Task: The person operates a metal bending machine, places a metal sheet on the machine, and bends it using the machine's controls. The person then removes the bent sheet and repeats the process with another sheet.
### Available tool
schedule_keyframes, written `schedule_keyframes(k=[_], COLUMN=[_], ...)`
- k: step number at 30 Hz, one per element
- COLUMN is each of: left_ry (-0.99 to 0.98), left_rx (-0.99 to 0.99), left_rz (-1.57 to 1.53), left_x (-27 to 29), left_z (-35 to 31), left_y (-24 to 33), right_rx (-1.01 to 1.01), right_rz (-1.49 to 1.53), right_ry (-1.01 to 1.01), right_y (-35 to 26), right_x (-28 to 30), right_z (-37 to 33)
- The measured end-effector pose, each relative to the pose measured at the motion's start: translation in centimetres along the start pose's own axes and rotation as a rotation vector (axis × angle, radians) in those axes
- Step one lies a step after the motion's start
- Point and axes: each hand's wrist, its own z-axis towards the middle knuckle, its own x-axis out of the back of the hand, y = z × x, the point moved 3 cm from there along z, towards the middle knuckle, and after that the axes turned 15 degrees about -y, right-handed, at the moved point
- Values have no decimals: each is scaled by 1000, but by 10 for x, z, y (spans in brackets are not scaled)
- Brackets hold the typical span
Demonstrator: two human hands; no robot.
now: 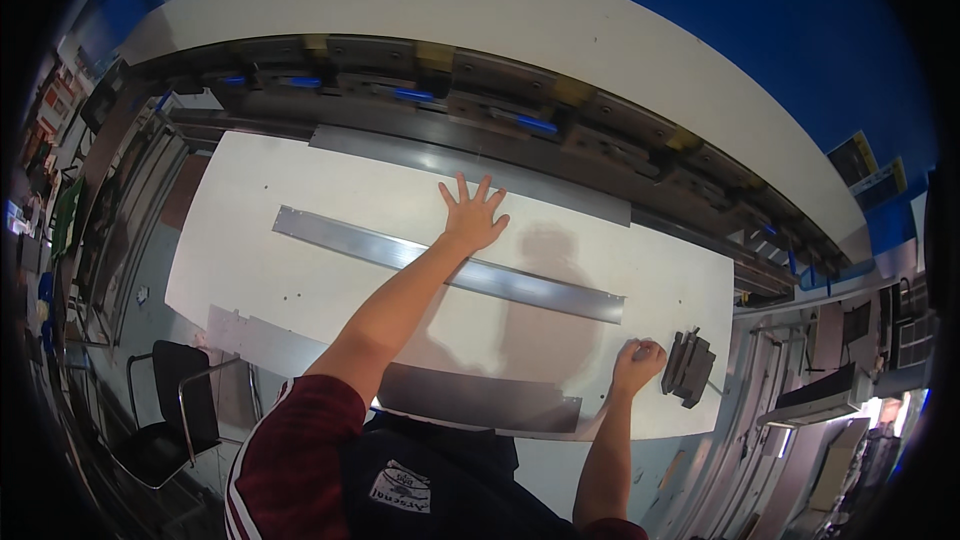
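My left hand (474,216) reaches far over the white tabletop (230,230), its fingers spread. The fingertips meet the near edge of a flat grey metal sheet (370,147) that lies along the press brake's dark tooling. Under my left forearm a long, narrow metal strip (540,287) lies slantwise on the table. My right hand (637,367) is closed at the right side of the table; what its curled fingers hold, if anything, is hidden. Just right of it stands a dark stack of blocky metal pieces (689,368).
The machine's pale beam (480,2) spans the far side, with dark clamps and blue levers (413,94) beneath it. Notched metal sheets (480,398) lie along the near table edge, by my body. A black chair (185,395) stands at the left.
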Motion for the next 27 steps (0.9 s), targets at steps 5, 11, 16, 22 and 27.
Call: schedule_keyframes(k=[5, 11, 16, 22, 27], left_ry=[-10, 165, 194, 490, 503], left_rx=[4, -67, -76, 100, 472], left_rz=[-1, 35, -34, -675, -1214], left_x=[0, 20, 36, 46, 38], left_z=[-1, -2, 6, 16, 60], left_y=[1, 0, 5, -18, -61], right_rx=[-9, -11, -16, 11, -12], right_rz=[-4, -5, -8, -43, -44], right_ry=[-9, -6, -4, 30, -8], right_y=[1, -1, -1, -2, -1], right_x=[0, 2, 3, 1, 1], right_z=[1, 1, 1, 2, 3])
